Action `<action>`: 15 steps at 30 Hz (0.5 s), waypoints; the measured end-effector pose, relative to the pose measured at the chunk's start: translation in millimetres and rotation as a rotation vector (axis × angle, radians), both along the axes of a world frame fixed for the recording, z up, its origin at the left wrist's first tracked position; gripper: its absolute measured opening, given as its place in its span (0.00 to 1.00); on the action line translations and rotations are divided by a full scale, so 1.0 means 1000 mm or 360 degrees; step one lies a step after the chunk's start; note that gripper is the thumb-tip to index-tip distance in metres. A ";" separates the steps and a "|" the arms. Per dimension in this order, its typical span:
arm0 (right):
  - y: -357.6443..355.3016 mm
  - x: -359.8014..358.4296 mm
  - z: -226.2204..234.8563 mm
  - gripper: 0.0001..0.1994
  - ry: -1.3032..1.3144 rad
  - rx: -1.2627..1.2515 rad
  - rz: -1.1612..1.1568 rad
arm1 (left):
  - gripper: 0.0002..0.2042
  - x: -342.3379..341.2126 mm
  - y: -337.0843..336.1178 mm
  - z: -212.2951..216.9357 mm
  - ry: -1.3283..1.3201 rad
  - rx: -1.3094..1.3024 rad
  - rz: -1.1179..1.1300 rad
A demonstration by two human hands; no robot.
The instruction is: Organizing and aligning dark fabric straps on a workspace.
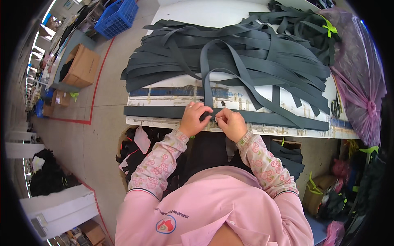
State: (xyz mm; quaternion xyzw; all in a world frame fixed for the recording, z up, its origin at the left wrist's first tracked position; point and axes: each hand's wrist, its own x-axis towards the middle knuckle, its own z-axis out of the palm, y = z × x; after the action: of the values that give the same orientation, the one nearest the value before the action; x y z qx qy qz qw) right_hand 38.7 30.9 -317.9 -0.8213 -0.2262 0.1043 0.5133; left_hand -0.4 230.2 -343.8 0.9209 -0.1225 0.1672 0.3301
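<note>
At the table's front edge my two hands are close together. Fingers curled, my left hand [195, 119] pinches the near end of a dark grey fabric strap [207, 92], which rises from there and loops back over the pile. Beside it my right hand [231, 124] is closed in a pinch at the same strap end; fingertips cover most of that spot. Under both hands another flat strap [160, 112] lies lengthwise along the table edge. A large pile of loose grey straps [234, 53] spreads just beyond.
The white table [273, 130] carries worn tape strips. Scissors [336, 107] lie at its right end, near a pink plastic bag [365, 78]. A bundle of dark straps [299, 24] sits at the back right. Cardboard boxes [82, 65] and a blue crate [117, 18] stand left across the floor.
</note>
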 end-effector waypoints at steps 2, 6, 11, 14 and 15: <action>0.007 -0.003 -0.001 0.06 -0.0103 -0.0156 0.0010 | 0.10 -0.004 0.004 0.000 -0.0004 -0.0008 0.0036; 0.014 -0.006 -0.001 0.05 -0.0072 -0.0205 -0.0014 | 0.11 -0.007 0.006 -0.002 -0.0047 -0.0010 0.0024; 0.018 -0.009 0.000 0.06 -0.0163 -0.0356 -0.0072 | 0.11 -0.007 0.004 -0.003 -0.0050 -0.0015 0.0019; 0.018 -0.009 -0.008 0.06 -0.0174 -0.0389 -0.0046 | 0.11 -0.006 0.002 -0.004 -0.0057 0.0009 0.0019; 0.014 -0.008 -0.006 0.06 -0.0172 -0.0395 -0.0058 | 0.11 -0.006 0.002 -0.004 -0.0055 0.0004 0.0021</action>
State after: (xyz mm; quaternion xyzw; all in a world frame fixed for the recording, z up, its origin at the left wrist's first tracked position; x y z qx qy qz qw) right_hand 30.7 44.6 -324.1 -0.8868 -0.2240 0.0777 0.3967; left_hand -6.5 232.1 -347.5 0.9191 -0.1224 0.1850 0.3257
